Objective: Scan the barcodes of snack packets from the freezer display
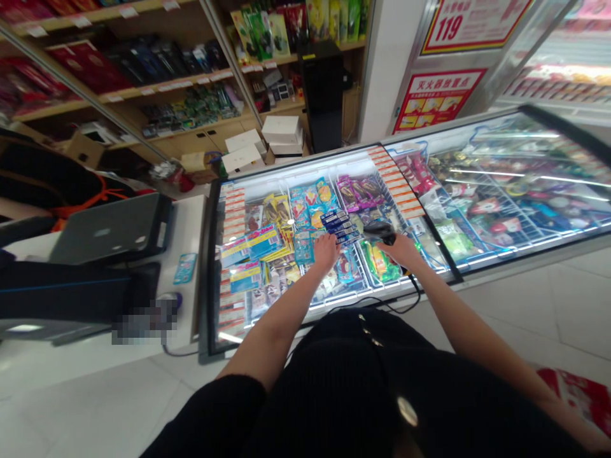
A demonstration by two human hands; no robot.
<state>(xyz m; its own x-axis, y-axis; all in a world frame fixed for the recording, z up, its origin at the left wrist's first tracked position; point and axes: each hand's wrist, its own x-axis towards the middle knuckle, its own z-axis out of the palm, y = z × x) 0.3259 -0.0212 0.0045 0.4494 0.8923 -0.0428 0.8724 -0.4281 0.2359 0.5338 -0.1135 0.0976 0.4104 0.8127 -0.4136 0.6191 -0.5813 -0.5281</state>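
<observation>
Over the black-framed glass-topped freezer (207, 286), left hand (327, 250) is at some dark-blue rectangular packs (337, 222), can't tell if it's pinching; right hand's (401, 249) fingers curl round a black scanner (377, 229).

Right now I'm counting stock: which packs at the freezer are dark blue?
The fanned dark-blue packs by the left hand. The purple packs lie farther from the wearer; the yellow-and-light-blue packs lie left of that hand.

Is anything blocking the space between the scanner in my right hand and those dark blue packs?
Nothing visible: the scanner is right next to the dark blue packs. Your left hand is at their near left side, not in between.
</observation>
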